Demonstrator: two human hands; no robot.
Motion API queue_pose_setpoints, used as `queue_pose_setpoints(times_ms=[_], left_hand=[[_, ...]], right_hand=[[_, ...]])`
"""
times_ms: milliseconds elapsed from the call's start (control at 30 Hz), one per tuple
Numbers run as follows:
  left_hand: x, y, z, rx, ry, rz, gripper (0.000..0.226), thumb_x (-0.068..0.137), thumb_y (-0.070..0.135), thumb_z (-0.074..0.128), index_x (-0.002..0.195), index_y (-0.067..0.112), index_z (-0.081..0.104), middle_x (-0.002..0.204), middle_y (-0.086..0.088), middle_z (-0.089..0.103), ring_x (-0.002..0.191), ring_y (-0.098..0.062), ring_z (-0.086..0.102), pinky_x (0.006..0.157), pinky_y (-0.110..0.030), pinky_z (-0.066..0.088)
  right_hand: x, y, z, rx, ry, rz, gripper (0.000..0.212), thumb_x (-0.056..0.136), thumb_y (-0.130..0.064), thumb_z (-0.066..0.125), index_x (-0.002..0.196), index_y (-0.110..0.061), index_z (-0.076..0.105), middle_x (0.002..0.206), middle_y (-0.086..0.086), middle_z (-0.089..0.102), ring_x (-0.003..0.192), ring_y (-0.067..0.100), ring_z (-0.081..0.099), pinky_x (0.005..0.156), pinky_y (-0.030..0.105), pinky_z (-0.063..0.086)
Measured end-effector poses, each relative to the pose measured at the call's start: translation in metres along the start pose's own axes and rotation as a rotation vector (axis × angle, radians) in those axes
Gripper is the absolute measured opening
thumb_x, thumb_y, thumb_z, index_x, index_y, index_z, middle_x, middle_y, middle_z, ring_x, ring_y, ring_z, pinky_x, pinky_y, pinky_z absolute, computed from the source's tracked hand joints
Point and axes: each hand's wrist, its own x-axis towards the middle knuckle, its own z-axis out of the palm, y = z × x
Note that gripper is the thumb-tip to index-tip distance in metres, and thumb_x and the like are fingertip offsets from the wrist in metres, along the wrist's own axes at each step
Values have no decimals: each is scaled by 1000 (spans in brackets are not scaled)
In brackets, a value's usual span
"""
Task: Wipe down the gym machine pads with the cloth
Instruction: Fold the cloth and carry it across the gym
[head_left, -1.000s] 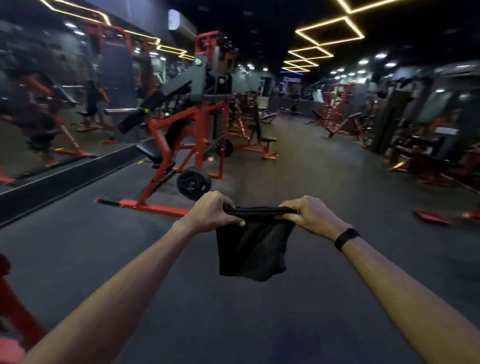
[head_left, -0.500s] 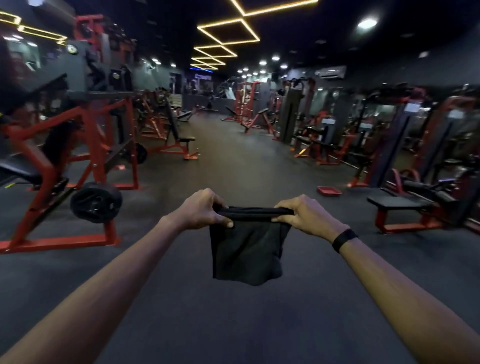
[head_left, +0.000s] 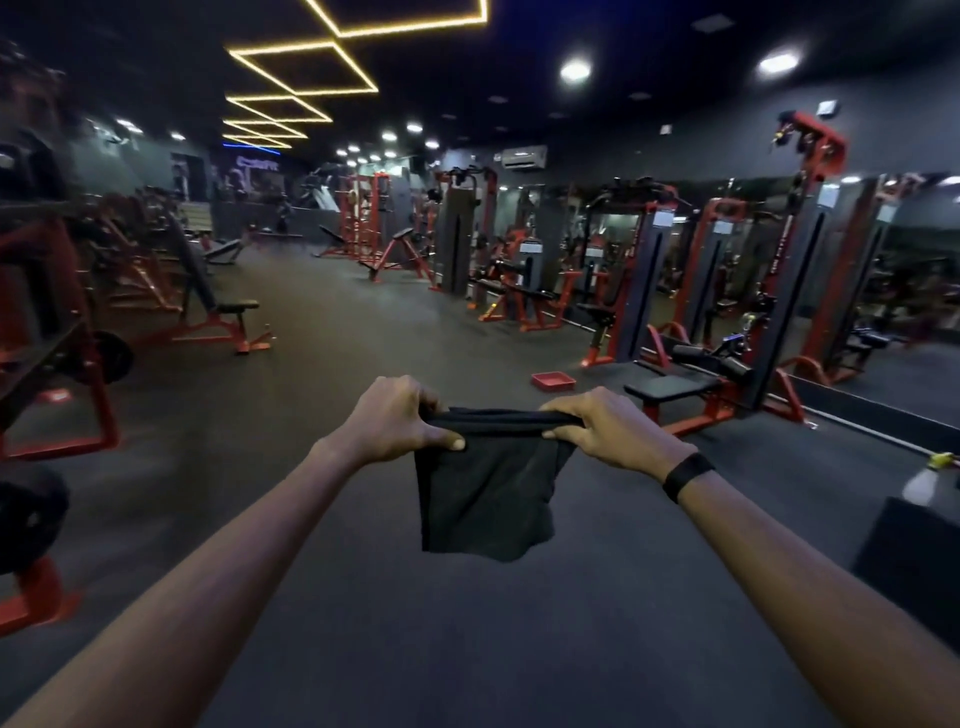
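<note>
A dark cloth (head_left: 485, 499) hangs folded in front of me, stretched between both hands at chest height. My left hand (head_left: 397, 423) grips its upper left corner with curled fingers. My right hand (head_left: 605, 431), with a black band on the wrist, grips the upper right corner. Beyond the right hand stands a red-framed machine with a flat black seat pad (head_left: 672, 387) and black roller pads (head_left: 698, 355) behind it.
A small red tray (head_left: 554, 380) lies on the dark floor ahead. A spray bottle (head_left: 930, 480) stands on a black block (head_left: 911, 558) at the right edge. Red machines and a bench (head_left: 228, 312) line the left side. More machines and a mirror fill the right wall.
The view has swung to the right: the plate-loaded machine slid off to the left and the seat machine, tray and spray bottle came into sight. Both hands keep the same hold on the cloth.
</note>
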Motion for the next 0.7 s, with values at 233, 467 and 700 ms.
queue_pose_setpoints(times_ms=[233,467,700], left_hand=[[43,-14,24,-9,-84,54,29,72,49,85,82,23,79,70,6,72,66,-12,65,61,-36,51],[79,-11,37,-43,-96,108,26,72,47,85,85,26,79,75,11,72,69,-8,65,63,-30,50],[107,-12,51,-34,-141,152,25,75,44,84,94,29,78,81,18,70,76,-4,64,70,-28,51]], right_hand=[[7,23,-3,-42,-26,87,25,97,-32,65,121,-25,70,106,-7,72,94,11,64,83,33,50],[8,42,-12,-83,-13,147,25,97,-35,64,120,-27,69,106,-6,72,96,12,63,81,30,47],[6,62,-15,-98,5,177,26,97,-34,64,120,-24,70,106,-6,72,96,12,64,79,28,46]])
